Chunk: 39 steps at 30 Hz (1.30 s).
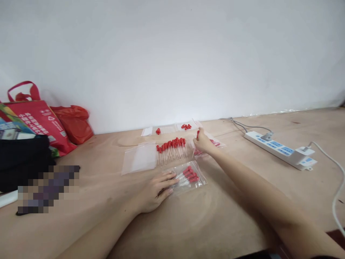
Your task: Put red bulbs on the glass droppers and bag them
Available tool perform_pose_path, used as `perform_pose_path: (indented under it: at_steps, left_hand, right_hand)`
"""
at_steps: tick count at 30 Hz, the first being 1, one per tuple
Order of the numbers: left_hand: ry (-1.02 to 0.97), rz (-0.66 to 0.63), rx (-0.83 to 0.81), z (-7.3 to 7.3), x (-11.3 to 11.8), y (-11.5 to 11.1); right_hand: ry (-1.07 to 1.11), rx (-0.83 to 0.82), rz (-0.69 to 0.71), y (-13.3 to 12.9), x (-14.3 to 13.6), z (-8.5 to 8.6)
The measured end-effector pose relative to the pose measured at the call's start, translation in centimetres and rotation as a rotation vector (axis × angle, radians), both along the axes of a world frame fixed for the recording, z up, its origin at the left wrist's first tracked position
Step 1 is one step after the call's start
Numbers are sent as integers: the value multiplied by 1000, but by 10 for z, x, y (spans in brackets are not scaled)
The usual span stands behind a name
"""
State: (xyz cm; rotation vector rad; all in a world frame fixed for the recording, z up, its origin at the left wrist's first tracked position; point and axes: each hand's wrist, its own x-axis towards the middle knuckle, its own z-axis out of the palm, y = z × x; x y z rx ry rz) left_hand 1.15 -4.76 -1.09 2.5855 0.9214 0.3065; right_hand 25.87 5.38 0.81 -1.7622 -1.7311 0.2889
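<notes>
My left hand (155, 189) lies on the table with its fingers stretched out, their tips resting on the near end of a clear zip bag (201, 179). Inside that bag are several droppers (190, 174) with red rubber bulbs. My right hand (202, 141) is closed around a dropper, whose red bulb (198, 134) shows above the fingers. Beneath and beside that hand is another clear bag (219, 143) with red-bulbed droppers, partly hidden by the hand. A row of loose droppers (171, 147) lies between the hands, bulbs pointing away from me.
Flat clear bags (138, 158) lie left of the row. Further back, loose red bulbs (185, 126) and a small red heap (158, 131) rest on bags. A white power strip (277, 149) with cords stands right. Red bags (40, 118) and black cloth (24, 162) are left.
</notes>
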Motion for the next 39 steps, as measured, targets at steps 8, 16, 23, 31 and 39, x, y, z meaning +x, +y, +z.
perform_pose_path:
  at_steps: [8, 16, 23, 31, 39]
  left_hand:
    - [-68, 11, -1, -2, 1, 1]
    - [-70, 18, -5, -2, 1, 0]
    - [-41, 13, -11, -2, 0, -1]
    - [-39, 28, -25, -2, 1, -1]
    - [-40, 63, -11, 1, 2, -2]
  right_hand:
    - [801, 139, 3, -66, 33, -41]
    - [902, 89, 79, -75, 16, -44]
    - [958, 61, 125, -79, 11, -49]
    - [1022, -8, 139, -84, 11, -47]
    - [1281, -96, 86, -86, 8, -43]
